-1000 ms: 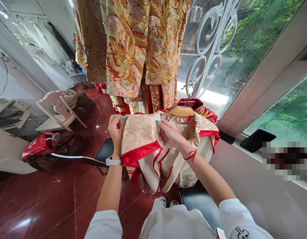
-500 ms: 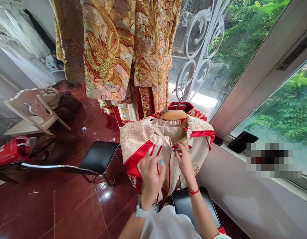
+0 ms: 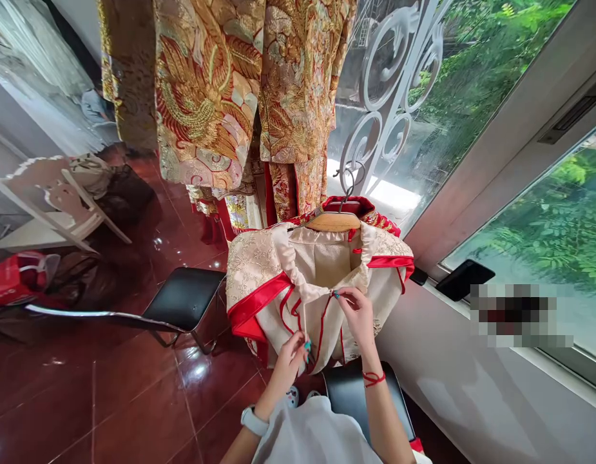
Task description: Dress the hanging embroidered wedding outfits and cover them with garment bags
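A cream embroidered jacket [image 3: 252, 261] with red satin trim hangs in front of me on a wooden hanger [image 3: 335, 222]. Its gathered collar [image 3: 290, 261] faces me, the front drooping open. At the collar's right front corner, my right hand [image 3: 358, 312] is closed in a pinch on the edge. Lower down, my left hand [image 3: 288, 361] pinches the end of a thin cream cord [image 3: 305, 317] that runs down from the collar's left front end. The cord looks taut between collar and fingers.
Gold embroidered garments [image 3: 211, 96] hang behind. A black chair [image 3: 184, 298] stands left, another black seat [image 3: 370, 393] below the jacket. A white wooden chair [image 3: 51, 200] is farther left. On the windowsill at right lies a black phone-like object [image 3: 464, 280]; white scrollwork [image 3: 392, 84] fronts the glass.
My left hand has come down and away from the collar and now pulls the thin cord downward. My right hand stays at the collar edge. The view has shifted slightly.
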The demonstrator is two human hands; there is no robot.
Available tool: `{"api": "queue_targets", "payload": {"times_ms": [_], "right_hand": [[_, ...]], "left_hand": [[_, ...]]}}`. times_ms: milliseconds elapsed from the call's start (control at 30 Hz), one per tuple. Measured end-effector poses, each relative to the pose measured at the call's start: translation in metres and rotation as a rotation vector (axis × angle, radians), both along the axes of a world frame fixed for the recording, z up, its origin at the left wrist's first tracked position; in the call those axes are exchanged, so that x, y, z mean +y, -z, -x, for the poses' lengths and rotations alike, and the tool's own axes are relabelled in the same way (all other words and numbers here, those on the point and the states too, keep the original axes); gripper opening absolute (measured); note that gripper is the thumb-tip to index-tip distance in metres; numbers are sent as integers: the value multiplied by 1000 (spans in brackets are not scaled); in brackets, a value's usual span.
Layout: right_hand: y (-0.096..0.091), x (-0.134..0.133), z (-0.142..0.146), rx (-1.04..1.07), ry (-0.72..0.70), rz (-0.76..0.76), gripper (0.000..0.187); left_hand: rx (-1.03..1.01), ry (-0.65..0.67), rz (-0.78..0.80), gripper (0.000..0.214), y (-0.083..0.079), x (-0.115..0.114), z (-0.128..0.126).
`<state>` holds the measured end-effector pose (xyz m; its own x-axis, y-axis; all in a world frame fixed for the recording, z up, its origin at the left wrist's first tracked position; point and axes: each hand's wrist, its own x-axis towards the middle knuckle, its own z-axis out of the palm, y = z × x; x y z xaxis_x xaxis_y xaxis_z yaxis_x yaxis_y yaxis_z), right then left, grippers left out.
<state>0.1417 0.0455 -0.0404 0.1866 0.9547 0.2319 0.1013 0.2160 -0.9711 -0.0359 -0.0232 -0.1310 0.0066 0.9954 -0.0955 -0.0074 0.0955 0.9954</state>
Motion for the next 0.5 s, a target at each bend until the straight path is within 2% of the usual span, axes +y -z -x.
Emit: {"api": "queue_targets", "payload": {"times_ms": [33,100,133,233,267,333,400,500], "right_hand": [[0,-1,1,-4,3,0,16],[0,-3,1,-2,5,-2,17],[0,-3,0,3,2,-4,16],[1,-6,-1,9,-18,-12,16],[1,-7,0,4,-23,-14,16],[3,-9,2,-9,-20,-15,18],[5,-10,7,-49,21,-24,23],[6,-9,15,-195,138,-31,29]], "left_hand": [[-1,33,10,31,6,-5,4],[19,20,-34,23,8,-4,4],[65,-9,-75,22,5,3,0],[276,-50,-221,44,-17,39,-23],[354,-59,-256,45,-25,52,-31],[495,-60,-302,32,-38,73,-45],[582,-28,-336,24,-45,83,-51],[598,7,-395,28,-43,79,-51]]}}
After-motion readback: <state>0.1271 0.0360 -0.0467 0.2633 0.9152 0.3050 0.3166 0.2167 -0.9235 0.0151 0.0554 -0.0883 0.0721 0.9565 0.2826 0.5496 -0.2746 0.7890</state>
